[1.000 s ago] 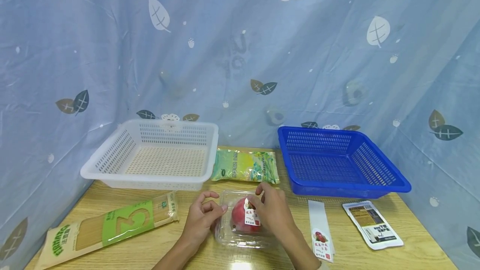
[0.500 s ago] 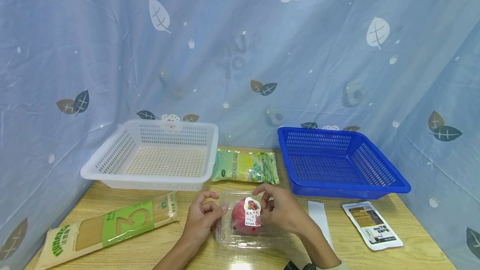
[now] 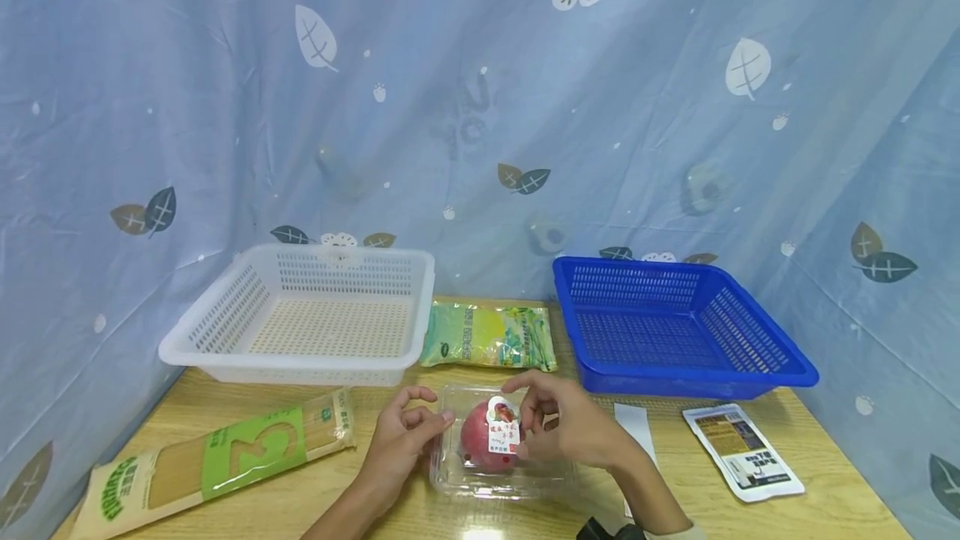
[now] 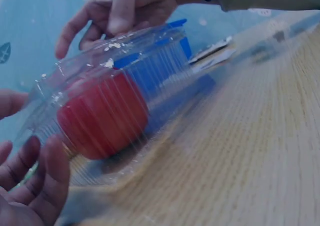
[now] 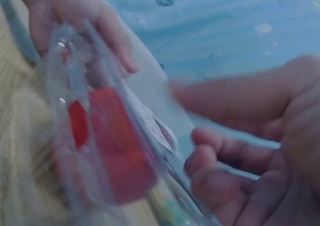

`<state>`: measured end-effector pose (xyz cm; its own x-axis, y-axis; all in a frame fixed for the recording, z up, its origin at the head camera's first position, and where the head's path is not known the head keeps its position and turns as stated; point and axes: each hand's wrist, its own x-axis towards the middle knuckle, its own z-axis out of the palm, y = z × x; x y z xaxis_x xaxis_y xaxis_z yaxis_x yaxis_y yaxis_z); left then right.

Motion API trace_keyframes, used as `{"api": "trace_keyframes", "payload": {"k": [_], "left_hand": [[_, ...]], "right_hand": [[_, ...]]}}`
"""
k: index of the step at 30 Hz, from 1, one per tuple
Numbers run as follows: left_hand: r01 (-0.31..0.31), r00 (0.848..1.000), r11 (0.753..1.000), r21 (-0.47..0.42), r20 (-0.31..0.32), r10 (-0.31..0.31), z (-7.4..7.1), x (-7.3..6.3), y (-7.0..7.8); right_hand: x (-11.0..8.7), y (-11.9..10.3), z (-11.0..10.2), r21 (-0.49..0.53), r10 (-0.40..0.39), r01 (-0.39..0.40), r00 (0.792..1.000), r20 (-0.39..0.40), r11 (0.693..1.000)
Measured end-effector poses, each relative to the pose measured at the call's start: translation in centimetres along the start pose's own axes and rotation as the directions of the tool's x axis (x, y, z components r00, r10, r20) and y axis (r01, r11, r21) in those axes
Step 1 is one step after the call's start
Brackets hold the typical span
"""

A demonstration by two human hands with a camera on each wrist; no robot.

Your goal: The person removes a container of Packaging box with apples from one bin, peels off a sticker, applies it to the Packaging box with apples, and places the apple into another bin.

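Note:
A clear plastic box (image 3: 468, 486) stands on the table with a red apple (image 3: 476, 438) inside. On its lid lies a white sticker label (image 3: 502, 432) with a red fruit picture and writing. My left hand (image 3: 397, 440) holds the box by its left side, the thumb on the lid's edge. Over the right part of the lid is my right hand (image 3: 566, 427), its fingers loosely bent and the thumb by the label's lower right corner. The right wrist view is blurred, so whether those fingertips touch the label is unclear.
Behind stand a white basket (image 3: 296, 375) and a blue basket (image 3: 697, 382), with a green packet (image 3: 487, 336) between them. A pasta pack (image 3: 217, 465) lies left. A white label strip (image 3: 636, 423), partly under my right arm, and a small pouch (image 3: 742, 452) lie right.
My right hand has shifted a little rightward off the label's top, so more of the label shows. Its forearm now covers part of the label strip. My left hand stays on the box.

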<state>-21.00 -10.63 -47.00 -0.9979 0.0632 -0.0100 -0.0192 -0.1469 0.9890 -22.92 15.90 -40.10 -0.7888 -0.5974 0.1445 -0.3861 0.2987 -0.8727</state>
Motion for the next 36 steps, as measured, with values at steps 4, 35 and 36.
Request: {"api": "trace_keyframes", "payload": {"k": [4, 35, 36], "left_hand": [[0.073, 0.996, 0.997, 0.038, 0.046, -0.075, -0.3, 0.0, 0.6], [0.176, 0.93, 0.983, 0.056, 0.317, -0.184, -1.8, -0.3, 2.2], [0.176, 0.927, 0.983, 0.045, 0.328, -0.181, -1.8, -0.3, 2.2]], "right_hand": [[-0.6, 0.1, -1.5, 0.094, -0.045, 0.062, 0.983, -0.178, 0.994], [-6.9, 5.9, -11.0, 0.394, 0.496, 0.427, -0.157, -0.854, 0.814], [-6.9, 6.0, -11.0, 0.4, 0.515, 0.436, -0.184, -0.837, 0.806]]}}
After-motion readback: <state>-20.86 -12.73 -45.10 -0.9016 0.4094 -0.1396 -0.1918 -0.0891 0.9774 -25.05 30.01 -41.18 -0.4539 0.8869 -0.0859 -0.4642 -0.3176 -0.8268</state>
